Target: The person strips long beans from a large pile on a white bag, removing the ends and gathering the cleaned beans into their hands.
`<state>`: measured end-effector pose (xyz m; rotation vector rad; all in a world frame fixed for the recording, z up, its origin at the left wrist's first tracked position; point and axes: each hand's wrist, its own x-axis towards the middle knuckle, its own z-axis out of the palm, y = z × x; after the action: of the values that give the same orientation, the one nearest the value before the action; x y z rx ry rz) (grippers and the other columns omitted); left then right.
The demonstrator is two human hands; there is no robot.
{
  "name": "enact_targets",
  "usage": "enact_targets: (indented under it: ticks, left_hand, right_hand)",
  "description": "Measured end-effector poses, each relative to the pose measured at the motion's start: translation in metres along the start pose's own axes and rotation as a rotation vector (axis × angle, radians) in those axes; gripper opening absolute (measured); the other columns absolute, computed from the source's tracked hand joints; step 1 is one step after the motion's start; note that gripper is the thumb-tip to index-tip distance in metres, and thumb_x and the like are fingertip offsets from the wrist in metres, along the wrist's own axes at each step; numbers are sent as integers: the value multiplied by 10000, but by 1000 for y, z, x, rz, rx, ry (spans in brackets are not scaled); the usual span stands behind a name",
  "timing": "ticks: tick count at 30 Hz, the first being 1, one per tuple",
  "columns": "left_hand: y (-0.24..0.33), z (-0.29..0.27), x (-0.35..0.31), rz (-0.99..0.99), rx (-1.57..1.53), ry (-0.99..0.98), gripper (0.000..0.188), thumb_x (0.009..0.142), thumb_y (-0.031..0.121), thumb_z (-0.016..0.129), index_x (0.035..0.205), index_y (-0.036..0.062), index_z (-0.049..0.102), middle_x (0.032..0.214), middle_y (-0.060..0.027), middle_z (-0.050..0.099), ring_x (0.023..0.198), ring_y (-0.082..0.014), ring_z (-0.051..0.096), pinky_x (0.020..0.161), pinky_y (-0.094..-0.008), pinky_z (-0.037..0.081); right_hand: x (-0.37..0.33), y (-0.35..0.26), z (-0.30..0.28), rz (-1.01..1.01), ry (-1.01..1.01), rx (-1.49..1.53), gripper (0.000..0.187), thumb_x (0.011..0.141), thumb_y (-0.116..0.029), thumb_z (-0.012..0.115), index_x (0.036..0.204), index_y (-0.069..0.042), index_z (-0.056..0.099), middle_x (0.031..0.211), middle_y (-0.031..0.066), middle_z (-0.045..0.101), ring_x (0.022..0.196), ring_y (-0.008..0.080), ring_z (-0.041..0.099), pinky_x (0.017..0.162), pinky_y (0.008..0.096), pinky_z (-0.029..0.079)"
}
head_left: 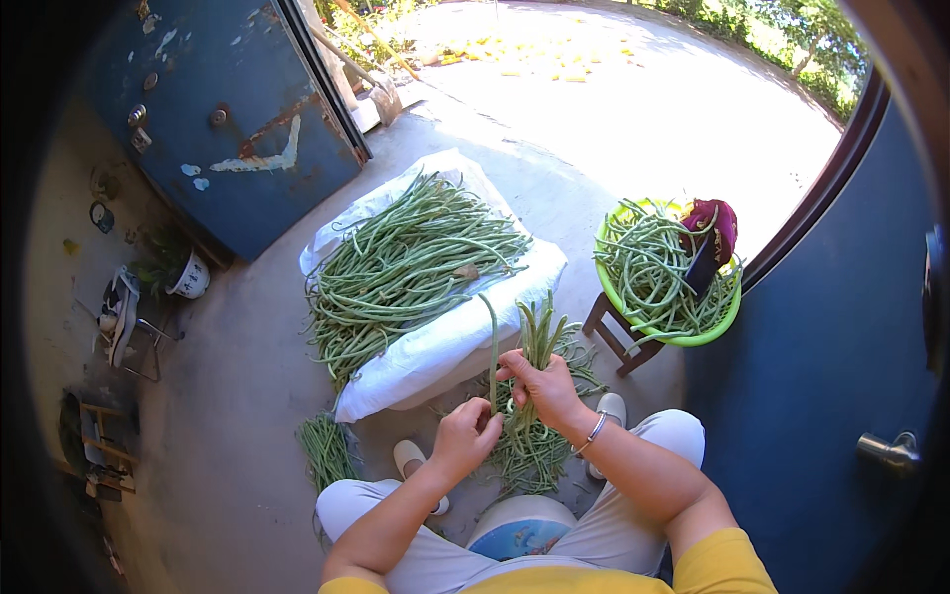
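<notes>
Green basket (697,340) holds beans (643,259); right fingers (522,366) clamp a bunch (539,332), left fingers (482,409) one bean (494,346).

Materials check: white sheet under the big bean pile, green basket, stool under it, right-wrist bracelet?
White sheet: likely plastic, film or woven; crinkled folds.
Green basket: probably moulded plastic; uniform bright colour, smooth rim.
Stool: maybe wood, painted or stained; squarish dark-brown legs, grain too small to tell.
Bracelet: seems polished metal, alloy unclear; silvery with bright highlights.
</notes>
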<state>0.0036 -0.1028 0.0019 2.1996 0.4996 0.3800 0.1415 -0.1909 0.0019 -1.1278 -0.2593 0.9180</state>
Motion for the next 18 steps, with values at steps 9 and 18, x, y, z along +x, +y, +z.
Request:
enact_targets:
  ticks: [9, 18]
  left_hand:
    - [-10, -23, 6, -44, -118, -308, 176, 798, 173, 584, 788, 5, 530, 669, -80, 536, 579, -163, 501, 539, -312, 402]
    - [-31, -42, 9, -445, -1082, -505, 210, 805, 94, 625, 995, 16, 578, 747, -8, 576, 634, -72, 532, 579, -203, 422]
  right_hand:
    - [17, -2, 9, 175, -104, -95, 241, 821, -191, 648, 933, 11, 579, 701, 52, 586, 442, 84, 478, 388, 220, 373]
    - [44, -2, 13, 190, -12, 27, 181, 844, -174, 603, 914, -13, 561, 713, 61, 570, 442, 90, 451, 403, 236, 373]
